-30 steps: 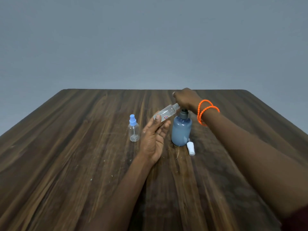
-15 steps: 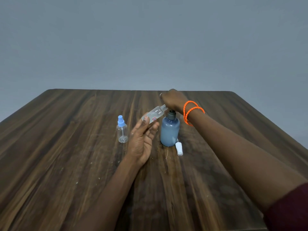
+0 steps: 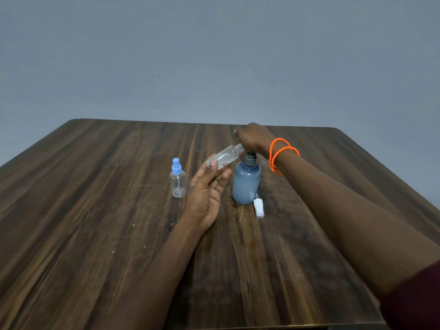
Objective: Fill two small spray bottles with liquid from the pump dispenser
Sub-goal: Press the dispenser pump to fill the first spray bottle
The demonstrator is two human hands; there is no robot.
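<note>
A blue pump dispenser (image 3: 246,184) stands near the middle of the wooden table (image 3: 95,210). My right hand (image 3: 253,139), with orange bracelets at the wrist, rests on top of its pump head and hides it. My left hand (image 3: 206,195) holds a small clear spray bottle (image 3: 226,158) by its base, tilted, with its open neck up against the pump under my right hand. This bottle's white spray cap (image 3: 258,207) lies on the table by the dispenser's base. A second clear spray bottle (image 3: 178,183) with a blue cap stands upright to the left.
The dark wooden table ends at a far edge (image 3: 202,122) in front of a plain grey wall. A few small specks and crumbs lie on the wood near my left forearm.
The view has shifted a little, so everything sits further left in frame. Both hands keep the same hold, bottle neck at the pump.
</note>
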